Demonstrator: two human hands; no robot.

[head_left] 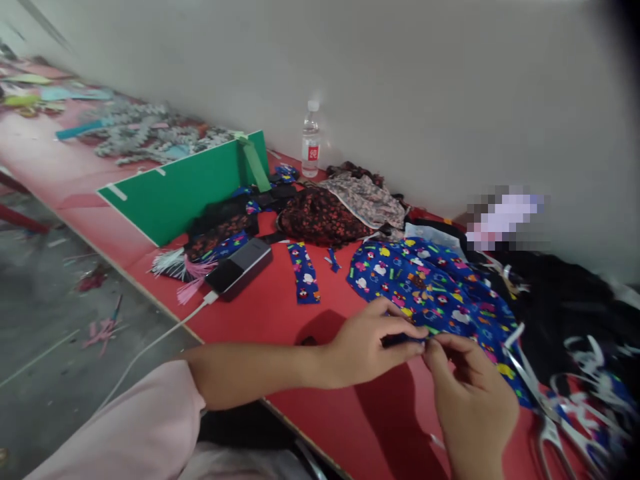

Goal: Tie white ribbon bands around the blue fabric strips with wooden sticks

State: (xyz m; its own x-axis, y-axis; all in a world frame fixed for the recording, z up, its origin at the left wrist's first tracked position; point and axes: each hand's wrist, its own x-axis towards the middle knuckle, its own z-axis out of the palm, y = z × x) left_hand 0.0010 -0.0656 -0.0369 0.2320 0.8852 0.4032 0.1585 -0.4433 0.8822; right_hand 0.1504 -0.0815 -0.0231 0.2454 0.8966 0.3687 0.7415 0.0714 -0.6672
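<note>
My left hand [367, 343] and my right hand [473, 390] meet above the red table, both closed in pinches on a narrow dark blue fabric strip [403, 339]. Most of the strip is hidden by my fingers. Just beyond them spreads a blue cloth [430, 277] printed with colourful cartoon figures. A small cut piece of the same print [303, 273] lies flat to the left of that cloth. Silver scissors [547, 407] rest near my right hand, their blades partly over the cloth's edge.
A power bank [239, 268] with a white cable [155, 343] lies near the table's edge. Behind are dark floral fabric [320, 217], a water bottle [311, 143] and a green board [195, 190]. Black cloth [555, 300] and white scraps [590, 360] are heaped at right.
</note>
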